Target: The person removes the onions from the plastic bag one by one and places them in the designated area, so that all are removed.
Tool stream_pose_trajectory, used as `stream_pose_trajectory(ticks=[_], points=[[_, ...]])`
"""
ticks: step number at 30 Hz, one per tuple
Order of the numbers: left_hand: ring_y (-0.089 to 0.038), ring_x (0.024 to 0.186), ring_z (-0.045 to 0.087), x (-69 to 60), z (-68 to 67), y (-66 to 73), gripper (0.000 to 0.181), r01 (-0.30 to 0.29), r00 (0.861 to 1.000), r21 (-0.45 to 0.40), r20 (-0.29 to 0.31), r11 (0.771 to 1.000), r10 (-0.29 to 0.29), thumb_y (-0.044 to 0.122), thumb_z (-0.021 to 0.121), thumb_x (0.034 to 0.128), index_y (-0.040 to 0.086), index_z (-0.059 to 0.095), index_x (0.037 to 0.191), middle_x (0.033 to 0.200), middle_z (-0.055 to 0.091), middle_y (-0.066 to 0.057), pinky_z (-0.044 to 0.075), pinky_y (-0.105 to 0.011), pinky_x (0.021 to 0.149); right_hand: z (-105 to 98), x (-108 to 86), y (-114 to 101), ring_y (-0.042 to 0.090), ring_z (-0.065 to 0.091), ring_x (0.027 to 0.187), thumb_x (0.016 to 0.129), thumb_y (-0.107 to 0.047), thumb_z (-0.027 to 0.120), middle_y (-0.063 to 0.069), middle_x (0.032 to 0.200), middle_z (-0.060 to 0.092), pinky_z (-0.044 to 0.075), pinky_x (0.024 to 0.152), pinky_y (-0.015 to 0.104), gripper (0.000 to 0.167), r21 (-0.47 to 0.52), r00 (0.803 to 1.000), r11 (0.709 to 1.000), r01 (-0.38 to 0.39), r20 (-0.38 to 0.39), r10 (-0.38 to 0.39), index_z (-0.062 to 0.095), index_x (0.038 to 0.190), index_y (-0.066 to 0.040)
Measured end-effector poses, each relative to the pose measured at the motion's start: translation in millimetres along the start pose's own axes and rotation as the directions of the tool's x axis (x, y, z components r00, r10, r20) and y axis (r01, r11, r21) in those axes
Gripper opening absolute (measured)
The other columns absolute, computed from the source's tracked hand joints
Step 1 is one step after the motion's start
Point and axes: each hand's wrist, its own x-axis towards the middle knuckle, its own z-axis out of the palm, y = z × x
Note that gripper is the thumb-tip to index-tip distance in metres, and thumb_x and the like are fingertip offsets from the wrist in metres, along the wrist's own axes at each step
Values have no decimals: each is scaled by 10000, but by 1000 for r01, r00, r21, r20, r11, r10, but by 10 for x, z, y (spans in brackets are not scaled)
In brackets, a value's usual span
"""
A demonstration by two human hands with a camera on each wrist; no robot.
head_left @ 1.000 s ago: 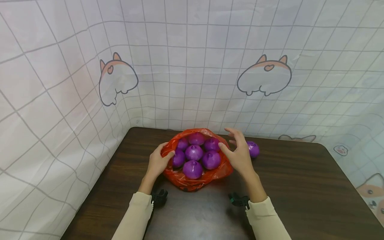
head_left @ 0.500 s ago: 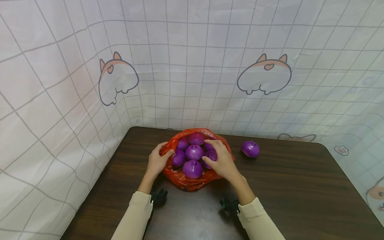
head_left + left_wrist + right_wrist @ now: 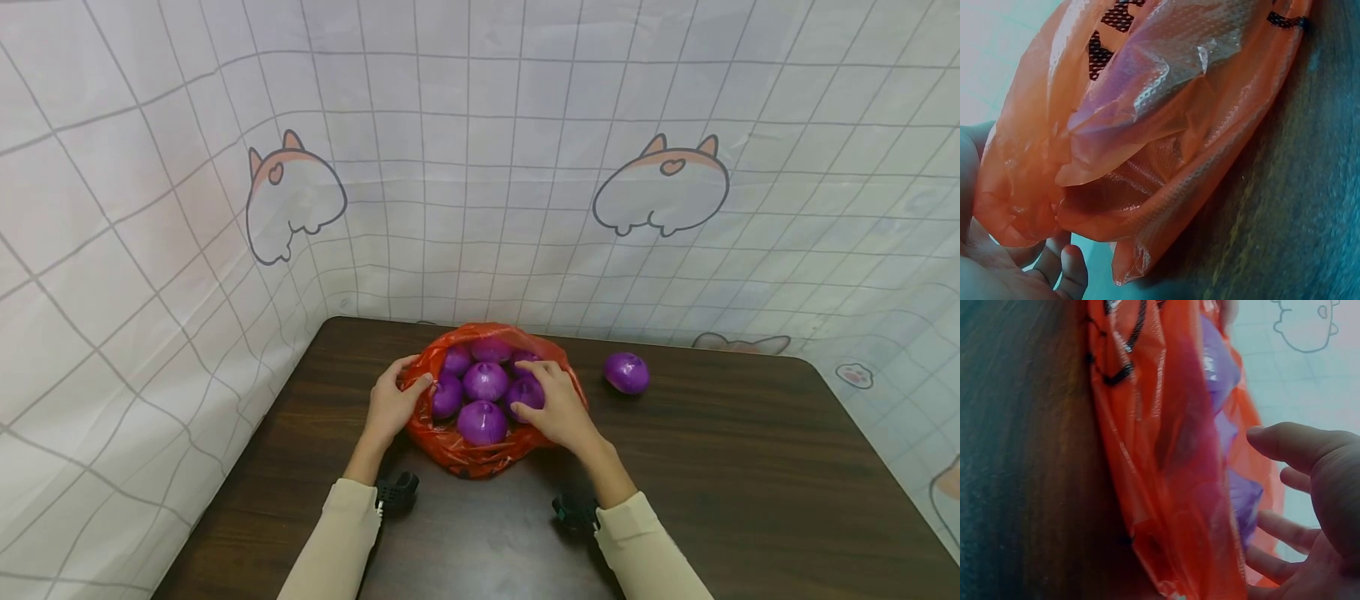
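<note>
A red plastic bag (image 3: 467, 460) stands with its mouth open on the table, holding several shiny purple onions (image 3: 482, 423). My left hand (image 3: 390, 407) pinches the bag's left rim, thumb inside and fingers outside. In the left wrist view, part of that hand (image 3: 991, 256) shows at the folded plastic. My right hand (image 3: 558, 408) is over the right side of the bag mouth, its thumb and fingers spread about an onion (image 3: 524, 395). The right wrist view has this hand's thumb (image 3: 1291, 442) apart from the fingers, which reach beside a purple onion (image 3: 1244, 503).
One purple onion (image 3: 626, 372) lies outside the bag, to its right on the dark wooden table (image 3: 720, 467). A white grid-patterned cloth (image 3: 480, 192) with cartoon animals hangs behind and along the sides. Black camera mounts (image 3: 397, 493) sit at the wrists.
My right hand has moved left from beside the lone onion to over the bag mouth, then dipped slightly. My left hand has stayed on the rim. The bag's far rim has shifted slightly.
</note>
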Motion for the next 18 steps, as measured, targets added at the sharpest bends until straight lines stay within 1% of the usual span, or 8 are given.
stream_pose_trajectory(ticks=[4, 8, 13, 18], points=[[-310, 1084, 631, 6, -1, -10, 491, -8, 1000, -5, 2, 1000, 8, 350, 708, 969, 173, 589, 1411, 1260, 641, -149, 541, -457, 913, 46, -4, 53, 436, 478, 1329, 860, -206, 818, 189, 1403, 524, 416, 1090, 621, 652, 5, 998, 999, -50, 42, 49, 550, 1449, -126], [-295, 1044, 631, 11, 1, -10, 482, -19, 1000, -1, -2, 1000, 19, 349, 708, 970, 177, 595, 1406, 1233, 645, -144, 533, -382, 855, 79, -11, 89, 437, 452, 1351, 864, -217, 820, 194, 1432, 495, 420, 1092, 621, 649, 0, 993, 996, -90, 75, 90, 550, 1451, -153], [-284, 990, 626, 13, 7, -5, 465, -21, 1000, -3, -11, 1000, 21, 323, 713, 967, 179, 606, 1396, 1202, 640, -146, 504, -296, 782, 106, -22, 102, 437, 448, 1345, 860, -198, 826, 193, 1446, 475, 439, 1074, 619, 629, -13, 989, 994, -111, 96, 112, 562, 1430, -170], [-262, 968, 626, 27, 11, -19, 462, -30, 999, -5, -18, 1000, 30, 311, 716, 965, 182, 608, 1395, 1193, 637, -150, 497, -272, 758, 117, -25, 99, 433, 455, 1330, 854, -182, 832, 183, 1445, 475, 447, 1066, 612, 603, -16, 989, 993, -114, 95, 115, 580, 1401, -173]])
